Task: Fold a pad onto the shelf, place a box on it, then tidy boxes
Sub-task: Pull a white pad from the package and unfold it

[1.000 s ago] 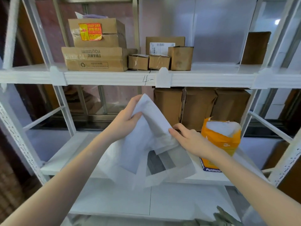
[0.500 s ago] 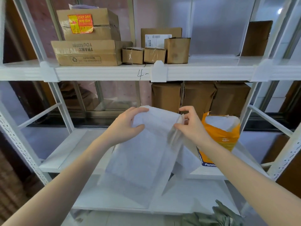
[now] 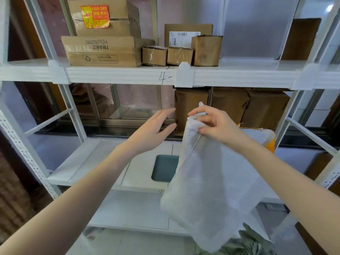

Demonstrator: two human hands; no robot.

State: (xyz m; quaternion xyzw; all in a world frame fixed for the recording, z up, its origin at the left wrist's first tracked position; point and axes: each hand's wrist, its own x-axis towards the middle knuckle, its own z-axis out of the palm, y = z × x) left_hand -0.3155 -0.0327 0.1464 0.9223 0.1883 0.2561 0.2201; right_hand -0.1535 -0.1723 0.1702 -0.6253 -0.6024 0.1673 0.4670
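The job looks like it has only just begun. The right hand [image 3: 215, 124], in the middle of the picture, pinches the top of the white pad [image 3: 206, 181] with its fingers, and the pad hangs down loose in front of the shelf [image 3: 88, 162], not lying on it yet. The left hand [image 3: 156, 129], just left of it, is spread out and holds nothing. So the pad has yet to be folded and laid down, I think. No box sits on it. The brown boxes [image 3: 103, 50] at the top left have yet to be tidied.
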